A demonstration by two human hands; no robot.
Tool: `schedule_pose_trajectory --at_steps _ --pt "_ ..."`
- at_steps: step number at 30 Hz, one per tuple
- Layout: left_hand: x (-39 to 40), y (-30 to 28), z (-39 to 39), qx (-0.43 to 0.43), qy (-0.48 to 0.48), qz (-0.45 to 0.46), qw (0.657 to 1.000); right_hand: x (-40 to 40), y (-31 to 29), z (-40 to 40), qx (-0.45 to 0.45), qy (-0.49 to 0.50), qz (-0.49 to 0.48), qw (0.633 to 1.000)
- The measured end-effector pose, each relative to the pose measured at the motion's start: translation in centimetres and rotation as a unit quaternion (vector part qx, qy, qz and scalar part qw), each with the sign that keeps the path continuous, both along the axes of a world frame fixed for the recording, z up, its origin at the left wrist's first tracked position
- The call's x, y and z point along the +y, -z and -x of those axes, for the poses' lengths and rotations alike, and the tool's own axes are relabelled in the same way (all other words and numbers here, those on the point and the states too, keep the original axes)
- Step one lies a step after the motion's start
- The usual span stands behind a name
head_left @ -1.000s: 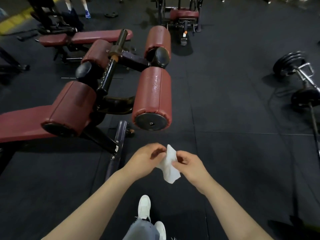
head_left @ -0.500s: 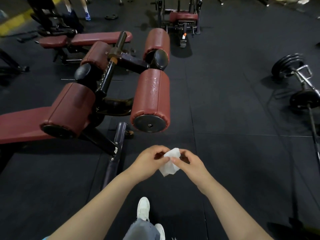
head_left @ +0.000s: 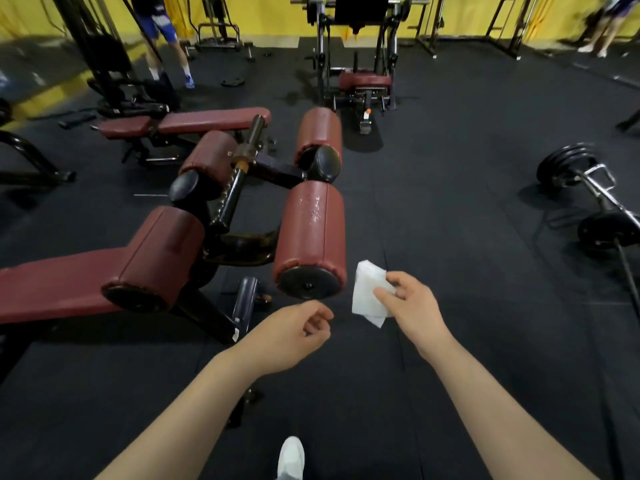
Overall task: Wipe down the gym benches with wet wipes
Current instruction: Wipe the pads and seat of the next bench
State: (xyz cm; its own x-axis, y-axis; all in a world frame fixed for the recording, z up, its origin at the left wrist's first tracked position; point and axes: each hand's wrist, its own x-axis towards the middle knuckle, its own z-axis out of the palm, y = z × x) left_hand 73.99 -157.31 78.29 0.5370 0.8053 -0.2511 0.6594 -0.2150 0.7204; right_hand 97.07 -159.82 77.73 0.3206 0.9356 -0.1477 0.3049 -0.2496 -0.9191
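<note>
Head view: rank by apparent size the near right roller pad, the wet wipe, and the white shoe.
1. Near right roller pad
2. Wet wipe
3. White shoe, cropped by the frame edge, so unsure.

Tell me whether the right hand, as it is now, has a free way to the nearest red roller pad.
Probably yes: the right hand, pinching the wet wipe, hangs just right of the roller pad, with only open air between.

Bare floor (head_left: 450,188) right of roller pad (head_left: 311,233)
</note>
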Motion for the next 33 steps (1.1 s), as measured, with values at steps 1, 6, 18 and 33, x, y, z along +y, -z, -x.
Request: schedule_pose_trajectory --at_steps 1,6,18,33 --pt "0.2 -0.9 0.5 -0.014 0.011 0.013 1.000 1.1 -0.9 -0.1 -0.019 0.007 -0.015 1.000" --pt "2.2 -5.8 1.5 -0.143 0.016 0.032 0.989 8.9 -5.1 0.8 -0.149 -0.008 -0.076 0.986" --pt "8.2 -6.3 0.4 -0.044 -0.083 -0.328 0.940 16.9 -5.0 4.3 -0.196 -0.001 -0.139 0.971" --pt "9.2 -5.1 -0.4 -0.083 -0.109 -0.276 0.951 7.7 -1.4 4.6 -0.208 -0.043 -0.280 0.936"
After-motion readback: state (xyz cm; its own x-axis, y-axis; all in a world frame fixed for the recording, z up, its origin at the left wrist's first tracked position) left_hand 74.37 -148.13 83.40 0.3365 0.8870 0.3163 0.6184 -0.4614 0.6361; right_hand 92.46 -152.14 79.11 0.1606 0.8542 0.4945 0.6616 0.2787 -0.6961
